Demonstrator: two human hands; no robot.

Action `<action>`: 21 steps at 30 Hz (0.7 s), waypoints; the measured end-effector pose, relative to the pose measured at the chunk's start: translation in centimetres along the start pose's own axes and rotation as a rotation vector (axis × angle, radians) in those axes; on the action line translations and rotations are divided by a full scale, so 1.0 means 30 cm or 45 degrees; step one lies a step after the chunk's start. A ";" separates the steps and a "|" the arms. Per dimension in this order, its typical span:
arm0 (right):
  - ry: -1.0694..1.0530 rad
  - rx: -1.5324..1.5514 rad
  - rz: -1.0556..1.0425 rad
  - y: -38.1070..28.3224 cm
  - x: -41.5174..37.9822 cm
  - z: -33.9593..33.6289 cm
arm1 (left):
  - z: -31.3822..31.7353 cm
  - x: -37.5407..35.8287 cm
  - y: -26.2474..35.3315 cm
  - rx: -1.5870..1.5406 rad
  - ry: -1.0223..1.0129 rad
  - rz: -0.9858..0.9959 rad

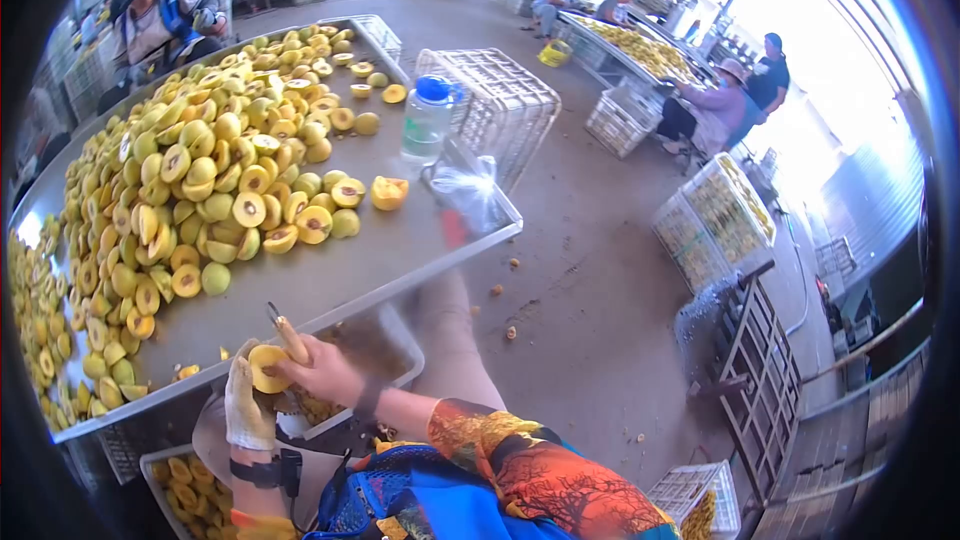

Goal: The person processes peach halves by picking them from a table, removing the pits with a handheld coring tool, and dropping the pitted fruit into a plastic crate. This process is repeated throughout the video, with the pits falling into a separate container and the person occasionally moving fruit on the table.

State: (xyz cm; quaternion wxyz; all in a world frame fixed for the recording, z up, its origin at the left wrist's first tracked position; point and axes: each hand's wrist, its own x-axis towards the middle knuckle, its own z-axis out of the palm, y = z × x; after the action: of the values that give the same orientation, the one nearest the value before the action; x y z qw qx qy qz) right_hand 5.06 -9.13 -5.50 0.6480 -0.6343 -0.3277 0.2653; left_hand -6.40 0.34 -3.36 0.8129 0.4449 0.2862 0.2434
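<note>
My left hand [246, 405], in a pale glove, holds a halved yellow fruit [269, 368] at the near edge of the metal table [370, 275]. Bare and closed, my right hand [325, 372] grips a small tool [291, 338] with a light handle and a dark, thin tip pointing up and left. Its fingers also touch the right side of the fruit half. Beyond both hands, a large heap of halved fruit [220, 170] covers much of the tabletop. Below them sits a white crate [405, 340] with fruit pieces in it, partly hidden by my right forearm.
A blue-capped bottle [427, 125] and a clear plastic bag [468, 190] stand at the table's right corner. Stacked white crates [510, 105] are beside it. Another crate of fruit [190, 490] is at lower left. A metal trolley [755, 380] leans at right. Other people sit at tables farther back.
</note>
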 end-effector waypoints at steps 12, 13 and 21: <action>0.142 -0.321 0.025 0.032 -0.077 0.057 | -0.014 0.089 -0.071 -0.512 0.274 -0.179; 0.052 -0.456 0.025 0.038 -0.068 0.030 | 0.067 0.032 -0.019 -0.420 0.356 -0.087; -0.055 -0.689 0.153 0.015 -0.097 -0.033 | -0.071 0.068 -0.089 -0.417 0.403 0.034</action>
State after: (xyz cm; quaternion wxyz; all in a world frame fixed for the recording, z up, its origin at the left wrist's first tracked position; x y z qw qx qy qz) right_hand 3.97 -11.94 -6.18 0.4311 -0.7968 -0.3622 0.2195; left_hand -6.01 1.63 -7.11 0.8159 0.2671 0.3611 0.3641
